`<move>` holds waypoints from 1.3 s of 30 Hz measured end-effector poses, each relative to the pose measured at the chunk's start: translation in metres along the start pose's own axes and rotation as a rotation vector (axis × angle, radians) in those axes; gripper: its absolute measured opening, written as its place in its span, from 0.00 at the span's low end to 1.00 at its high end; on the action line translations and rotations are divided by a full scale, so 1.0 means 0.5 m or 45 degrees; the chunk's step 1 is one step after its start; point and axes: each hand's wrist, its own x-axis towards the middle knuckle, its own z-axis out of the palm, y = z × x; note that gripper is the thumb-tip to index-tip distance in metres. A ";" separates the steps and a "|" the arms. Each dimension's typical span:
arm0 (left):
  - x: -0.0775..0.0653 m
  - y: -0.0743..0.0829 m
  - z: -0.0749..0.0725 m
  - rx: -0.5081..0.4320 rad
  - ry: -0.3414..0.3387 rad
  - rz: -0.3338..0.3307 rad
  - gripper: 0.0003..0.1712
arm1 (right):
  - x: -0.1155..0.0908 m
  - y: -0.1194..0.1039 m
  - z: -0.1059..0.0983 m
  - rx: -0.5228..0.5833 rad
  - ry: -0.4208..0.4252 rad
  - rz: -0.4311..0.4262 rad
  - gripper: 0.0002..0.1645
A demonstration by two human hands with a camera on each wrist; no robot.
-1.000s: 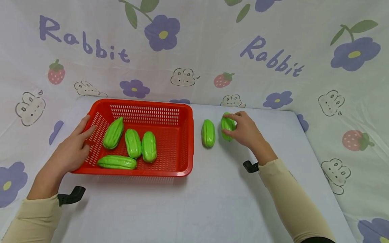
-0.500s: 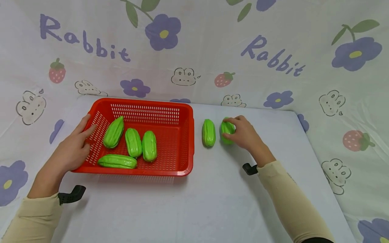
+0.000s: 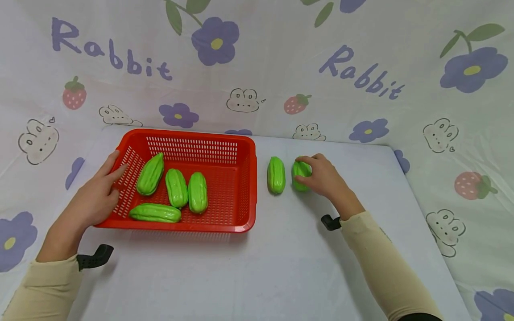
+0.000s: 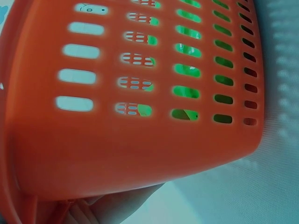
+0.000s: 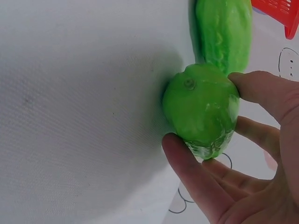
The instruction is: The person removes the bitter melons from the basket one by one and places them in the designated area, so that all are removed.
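Observation:
A red plastic basket [image 3: 233,228] stands at the left of the white table, with several green bitter melons [image 3: 176,188] lying inside. My left hand [image 3: 90,198] holds its left rim; in the left wrist view the basket wall [image 4: 117,154] hides most of that hand. Right of the basket, one bitter melon [image 3: 276,175] lies on the table. Beside it my right hand [image 3: 321,174] grips another bitter melon [image 3: 300,174] between thumb and fingers. From the right wrist, the end of this gripped bitter melon [image 5: 201,107] faces the camera, close to the table surface.
A white cloth wall [image 3: 269,67] printed with flowers, rabbits and strawberries rises behind the table. The white tabletop [image 3: 261,272] extends in front of the basket and to the right of the melons.
My right hand and its bitter melon have shifted slightly toward me, mostly in the first half second. The left hand and the basket have stayed put.

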 end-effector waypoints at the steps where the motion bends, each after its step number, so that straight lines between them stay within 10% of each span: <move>1: 0.000 0.000 0.000 0.000 0.002 0.000 0.41 | 0.000 -0.001 -0.001 -0.002 -0.003 0.000 0.35; 25: -0.002 0.002 0.003 0.011 0.008 -0.003 0.40 | -0.007 0.011 -0.013 0.038 0.003 -0.001 0.41; 39: -0.001 0.004 0.002 0.005 0.010 0.004 0.41 | -0.010 -0.001 -0.039 0.143 0.234 -0.073 0.40</move>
